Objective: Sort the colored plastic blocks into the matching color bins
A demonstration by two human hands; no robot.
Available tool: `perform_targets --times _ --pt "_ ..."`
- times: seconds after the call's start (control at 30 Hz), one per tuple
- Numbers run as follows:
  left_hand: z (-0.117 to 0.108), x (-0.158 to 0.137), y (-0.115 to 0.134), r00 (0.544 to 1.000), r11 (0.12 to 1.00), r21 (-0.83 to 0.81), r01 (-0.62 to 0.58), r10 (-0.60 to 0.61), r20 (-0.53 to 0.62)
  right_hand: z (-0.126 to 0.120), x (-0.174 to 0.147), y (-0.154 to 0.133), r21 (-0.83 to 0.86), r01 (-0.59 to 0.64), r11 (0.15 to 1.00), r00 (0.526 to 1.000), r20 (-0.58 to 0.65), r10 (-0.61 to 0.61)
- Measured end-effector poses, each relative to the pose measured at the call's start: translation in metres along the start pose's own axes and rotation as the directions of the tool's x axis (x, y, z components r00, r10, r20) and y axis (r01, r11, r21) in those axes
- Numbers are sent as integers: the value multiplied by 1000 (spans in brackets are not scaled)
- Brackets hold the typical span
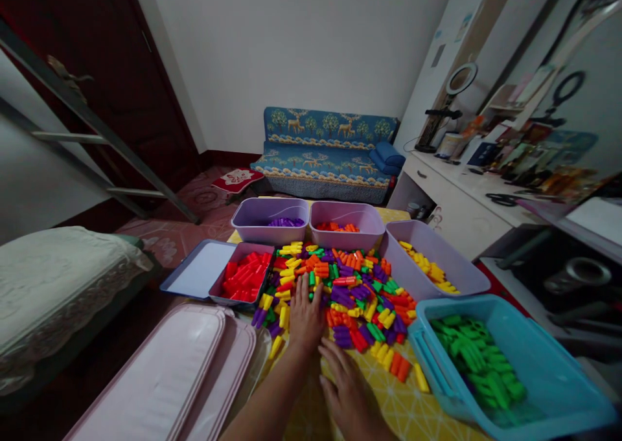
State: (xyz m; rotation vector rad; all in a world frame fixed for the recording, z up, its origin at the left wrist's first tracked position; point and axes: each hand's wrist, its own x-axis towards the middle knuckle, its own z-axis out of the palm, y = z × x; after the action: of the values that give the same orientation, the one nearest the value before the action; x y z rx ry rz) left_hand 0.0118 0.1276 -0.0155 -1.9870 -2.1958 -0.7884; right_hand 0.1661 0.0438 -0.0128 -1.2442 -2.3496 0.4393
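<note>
A loose pile of small plastic tube-like pieces [362,292] in red, orange, yellow, green and purple covers the middle of the table. My left hand [306,318] reaches into its near left part, fingers stretched out over the pieces and touching some. Closer to me, my right hand [352,389] hovers or rests by the near edge of the pile, its fingers apart and nothing visible in them. Around the pile stand sorted containers: red pieces [247,277] in a hinged box, purple pieces [286,222], orange pieces [336,226], yellow pieces [430,266] and green pieces [479,357].
Lilac bins [269,235] line the far side, and a blue bin [554,370] stands at the near right. Pink lids [160,370] lie at the left. Beyond are a blue patterned sofa [315,159], a ladder [102,130] and a cluttered white dresser [461,188].
</note>
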Motion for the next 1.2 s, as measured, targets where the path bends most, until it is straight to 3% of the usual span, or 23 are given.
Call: perform_targets --times 0.1,0.27,0.47,0.93,1.2 --pt "0 -1 1 1000 1000 -9 3 -3 -3 -5 30 27 -57 -29 998 999 -24 28" --pt "-2 -1 3 1000 1000 -26 7 -7 -14 1 78 64 -96 -114 989 969 -231 90" --pt "-4 0 4 1000 1000 -25 6 -6 -14 6 110 63 -190 -116 975 964 -256 64" --pt "-5 1 2 1000 999 -41 -5 5 2 3 115 56 -269 11 963 961 -263 -85" --pt "-20 4 4 996 998 -64 7 -1 91 3 115 56 -249 4 969 960 -270 -74"
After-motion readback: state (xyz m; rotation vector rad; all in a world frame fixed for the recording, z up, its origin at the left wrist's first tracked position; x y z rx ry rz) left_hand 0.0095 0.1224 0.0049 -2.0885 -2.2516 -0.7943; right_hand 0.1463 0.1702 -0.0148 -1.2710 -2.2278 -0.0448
